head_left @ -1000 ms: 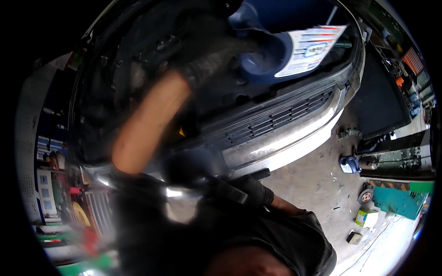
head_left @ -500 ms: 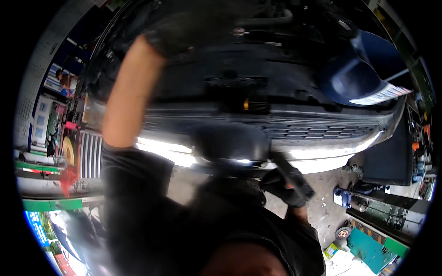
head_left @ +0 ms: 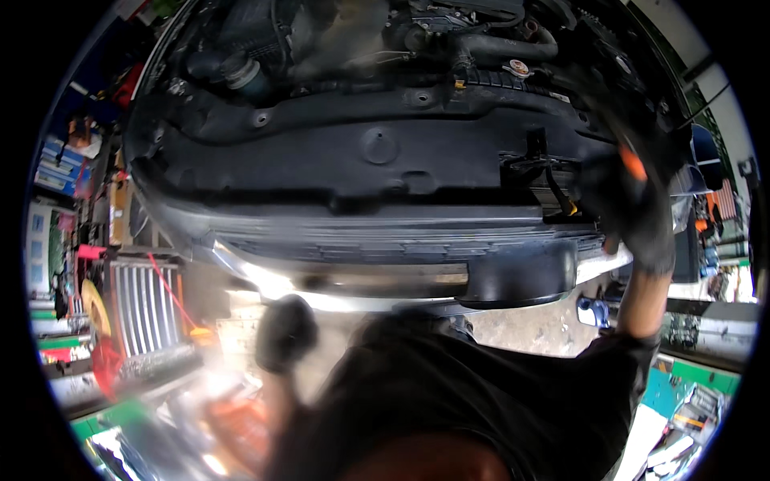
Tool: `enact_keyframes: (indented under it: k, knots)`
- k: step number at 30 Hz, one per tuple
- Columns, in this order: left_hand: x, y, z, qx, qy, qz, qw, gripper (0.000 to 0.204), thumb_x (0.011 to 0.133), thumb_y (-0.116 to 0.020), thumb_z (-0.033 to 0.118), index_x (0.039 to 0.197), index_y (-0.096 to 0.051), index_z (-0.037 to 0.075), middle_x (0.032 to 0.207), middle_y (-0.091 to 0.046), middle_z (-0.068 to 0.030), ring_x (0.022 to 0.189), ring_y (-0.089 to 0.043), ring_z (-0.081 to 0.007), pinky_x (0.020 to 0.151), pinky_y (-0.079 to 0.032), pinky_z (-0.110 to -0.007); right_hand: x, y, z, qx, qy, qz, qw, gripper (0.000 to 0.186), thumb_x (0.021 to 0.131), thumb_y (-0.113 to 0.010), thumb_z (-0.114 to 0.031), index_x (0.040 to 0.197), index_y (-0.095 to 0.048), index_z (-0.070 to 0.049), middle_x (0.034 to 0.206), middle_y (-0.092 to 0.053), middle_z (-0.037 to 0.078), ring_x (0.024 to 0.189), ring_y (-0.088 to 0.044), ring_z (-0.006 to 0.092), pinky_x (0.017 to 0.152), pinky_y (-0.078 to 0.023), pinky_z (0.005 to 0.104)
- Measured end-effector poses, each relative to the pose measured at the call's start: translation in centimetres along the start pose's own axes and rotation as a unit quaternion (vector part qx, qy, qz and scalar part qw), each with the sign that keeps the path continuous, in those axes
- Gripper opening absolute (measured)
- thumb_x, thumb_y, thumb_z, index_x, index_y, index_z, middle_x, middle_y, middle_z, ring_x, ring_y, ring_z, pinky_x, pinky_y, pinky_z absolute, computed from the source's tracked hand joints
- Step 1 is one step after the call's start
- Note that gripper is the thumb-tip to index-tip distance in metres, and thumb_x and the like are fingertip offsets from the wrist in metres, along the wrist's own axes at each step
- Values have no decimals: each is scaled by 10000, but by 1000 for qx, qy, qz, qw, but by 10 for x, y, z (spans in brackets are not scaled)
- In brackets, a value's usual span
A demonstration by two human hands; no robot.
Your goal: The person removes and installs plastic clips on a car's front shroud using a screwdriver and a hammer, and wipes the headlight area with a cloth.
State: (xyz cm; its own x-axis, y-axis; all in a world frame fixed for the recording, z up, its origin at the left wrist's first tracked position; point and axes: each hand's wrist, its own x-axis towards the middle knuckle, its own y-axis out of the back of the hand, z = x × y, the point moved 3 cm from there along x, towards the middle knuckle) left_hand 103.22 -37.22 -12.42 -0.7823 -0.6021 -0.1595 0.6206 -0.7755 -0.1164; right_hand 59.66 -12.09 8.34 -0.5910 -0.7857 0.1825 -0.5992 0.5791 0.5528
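My left hand [head_left: 287, 333], in a black glove, is low in front of the car's pale, shiny bumper edge [head_left: 337, 301]. Motion smears its fingers, so I cannot tell whether it holds anything. On the right, my gloved right hand [head_left: 634, 208] is raised over the front corner of the open engine bay. It is closed round a dark tool with an orange patch [head_left: 633, 163], whose exact kind is blurred. A black plastic cover [head_left: 321, 152] spans the front of the bay, with a gap near my right hand where a yellow-tipped part [head_left: 570, 208] shows.
A black rounded box-like piece [head_left: 521, 276] sits against the bumper. The radiator cap [head_left: 518, 68] and hoses lie behind the cover. A dark blue container [head_left: 706, 156] stands at the far right. At left is a striped metal grille panel [head_left: 147, 309], beside a red thing [head_left: 104, 367].
My left hand has come down from over the engine bay to the front of the bumper. My right hand has risen with the dark tool. The view has shifted left.
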Motion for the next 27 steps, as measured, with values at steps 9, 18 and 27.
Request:
enact_keyframes:
  k: [9,18,27]
  knots:
    - [5,-2,-5,166,-127,-96,973,134,677,-736,57,696,-611,101,666,-595,-38,611,-586,-260,541,-424,-363,221,-95,-41,-275,61,-248,927,368,832,-810,-302,1088,-770,-41,868,-757,121,831,-727,205,827,-581,383]
    - [0,-22,-40,128,49,72,988,132,788,-649,6,699,-567,61,672,-582,-81,597,-602,-241,522,-420,-339,275,-160,11,-370,139,-373,840,429,741,-833,-276,1079,-759,-22,898,-745,157,867,-715,273,794,-566,413]
    - [9,-60,-15,175,-212,10,961,18,905,-647,33,909,-664,32,849,-659,-67,814,-643,-211,706,-526,-325,278,-164,24,-364,193,-378,829,446,706,-820,-317,987,-757,24,873,-720,197,823,-689,340,779,-557,443]
